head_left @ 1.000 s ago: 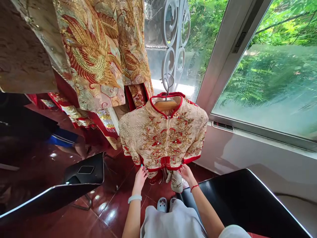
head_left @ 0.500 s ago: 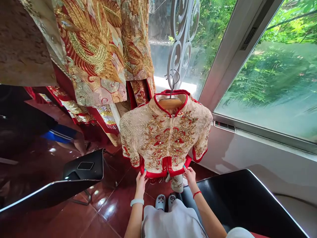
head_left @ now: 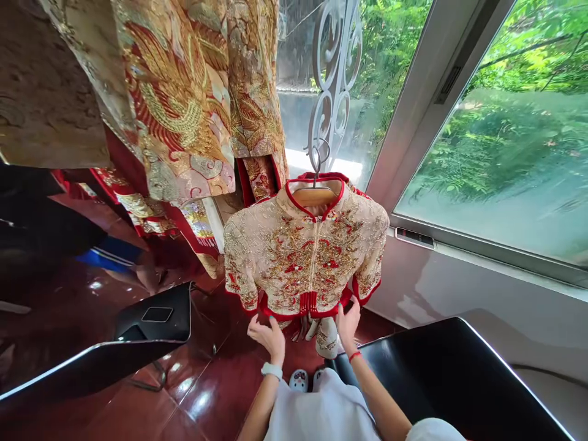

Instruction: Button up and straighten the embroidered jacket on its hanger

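A cream jacket [head_left: 316, 251] with gold and red embroidery and red trim hangs in front of me. Its hanger [head_left: 316, 162] hooks near a white scrollwork grille, with at least one more red-edged garment behind. Just below the hem's left side is my left hand [head_left: 269, 338], fingers spread, holding nothing. My right hand [head_left: 349, 321] is by the hem's right side, thumb and fingers apart; whether it touches the cloth I cannot tell. A white wristband [head_left: 272, 370] is on my left wrist and a red cord [head_left: 354, 355] on my right.
Gold-embroidered garments [head_left: 184, 122] hang at upper left. A black chair [head_left: 413, 367] stands at right; another black chair [head_left: 169, 306] at left bears a phone [head_left: 157, 314]. A phone-like object [head_left: 414, 237] lies on the window ledge. Someone's legs and blue shorts [head_left: 110, 254] show at left.
Both hands have let go of the jacket's hem and opened. My left hand has moved slightly right and turned; the jacket's lower edge hangs a little higher in view.
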The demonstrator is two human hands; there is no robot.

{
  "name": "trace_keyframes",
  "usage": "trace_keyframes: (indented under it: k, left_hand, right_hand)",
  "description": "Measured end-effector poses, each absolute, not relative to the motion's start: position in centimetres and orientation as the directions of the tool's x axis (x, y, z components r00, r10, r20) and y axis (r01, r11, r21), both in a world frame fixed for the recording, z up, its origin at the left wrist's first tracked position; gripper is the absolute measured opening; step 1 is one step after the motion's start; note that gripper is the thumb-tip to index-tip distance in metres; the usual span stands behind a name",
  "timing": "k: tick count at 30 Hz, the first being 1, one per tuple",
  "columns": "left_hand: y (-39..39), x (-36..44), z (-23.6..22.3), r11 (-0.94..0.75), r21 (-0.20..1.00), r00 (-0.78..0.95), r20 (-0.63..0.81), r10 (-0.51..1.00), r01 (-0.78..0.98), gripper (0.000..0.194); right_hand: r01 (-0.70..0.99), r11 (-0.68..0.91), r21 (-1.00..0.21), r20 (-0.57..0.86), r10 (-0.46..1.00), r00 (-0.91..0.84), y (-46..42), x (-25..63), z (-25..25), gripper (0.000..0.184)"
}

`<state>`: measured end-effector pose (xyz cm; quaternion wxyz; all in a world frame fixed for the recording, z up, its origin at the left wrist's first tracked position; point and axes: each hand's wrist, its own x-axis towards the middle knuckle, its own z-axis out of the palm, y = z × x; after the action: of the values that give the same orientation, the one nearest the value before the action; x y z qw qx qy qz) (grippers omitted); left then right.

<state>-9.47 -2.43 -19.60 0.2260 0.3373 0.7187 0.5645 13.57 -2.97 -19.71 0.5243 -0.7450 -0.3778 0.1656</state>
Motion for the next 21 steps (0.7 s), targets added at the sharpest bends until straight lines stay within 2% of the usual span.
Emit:
trace_keyframes:
  k: [1,2,3,4,5,6,7,9,12,14,16,19,21]
  left_hand:
    - [-3.0,-8.8,-19.1,0.011,0.912,-0.563,0.243,0.790,0.409,0.031]
    - [-3.4,-8.1,-18.5,-0.150,0.799,-0.385,0.434,0.814,0.583,0.033]
    - [-3.3,-7.5,-17.8,-0.311,0.637,-0.171,0.579,0.797,0.706,0.035]
    - [-2.8,-7.0,-16.9,-0.428,0.478,0.017,0.651,0.759,0.767,0.037]
    - [-1.8,-6.7,-16.0,-0.484,0.374,0.136,0.664,0.735,0.791,0.039]
    - [-0.5,-6.6,-14.9,-0.494,0.322,0.198,0.641,0.742,0.808,0.042]
    - [1.0,-6.7,-13.9,-0.475,0.314,0.221,0.593,0.774,0.822,0.044]
    - [3.8,-7.0,-12.0,-0.409,0.374,0.216,0.460,0.861,0.832,0.049]
    - [5.5,-7.1,-10.2,-0.341,0.481,0.191,0.333,0.923,0.808,0.058]
    - [4.8,-6.5,-9.6,-0.340,0.500,0.177,0.345,0.922,0.797,0.060]
    - [3.7,-5.4,-8.7,-0.395,0.465,0.228,0.375,0.899,0.793,0.058]
    - [3.6,-3.6,-5.6,-0.466,0.372,0.300,0.423,0.855,0.803,0.055]
    - [5.0,-2.8,-2.6,-0.460,0.321,0.283,0.469,0.837,0.828,0.060]
  right_hand:
    - [0.525,-0.107,-0.844,0.277,0.750,0.600,-3.2,13.2,-18.9,0.047]
    - [0.656,-0.040,-0.753,0.392,0.774,0.498,-3.2,12.7,-18.0,0.048]
    - [0.769,0.030,-0.639,0.474,0.802,0.362,-2.9,12.4,-17.1,0.049]
    - [0.851,0.096,-0.516,0.512,0.831,0.216,-2.2,12.1,-16.2,0.049]
    - [0.897,0.141,-0.418,0.506,0.856,0.102,-1.2,11.8,-15.4,0.051]
    - [0.924,0.159,-0.347,0.483,0.875,0.031,-0.1,11.7,-14.6,0.054]
    - [0.940,0.160,-0.303,0.454,0.891,-0.005,1.1,11.7,-14.0,0.056]
    - [0.947,0.152,-0.282,0.406,0.913,-0.025,3.0,11.8,-13.2,0.059]
    - [0.915,0.194,-0.353,0.406,0.913,-0.037,3.9,12.5,-12.4,0.061]
    - [0.877,0.248,-0.412,0.465,0.885,-0.032,3.4,13.2,-11.4,0.064]
    - [0.851,0.278,-0.445,0.557,0.830,0.020,3.0,13.9,-9.6,0.067]
    - [0.859,0.279,-0.430,0.646,0.759,0.076,3.8,14.3,-5.9,0.070]
    - [0.872,0.282,-0.400,0.632,0.774,0.039,5.1,14.1,-3.6,0.073]
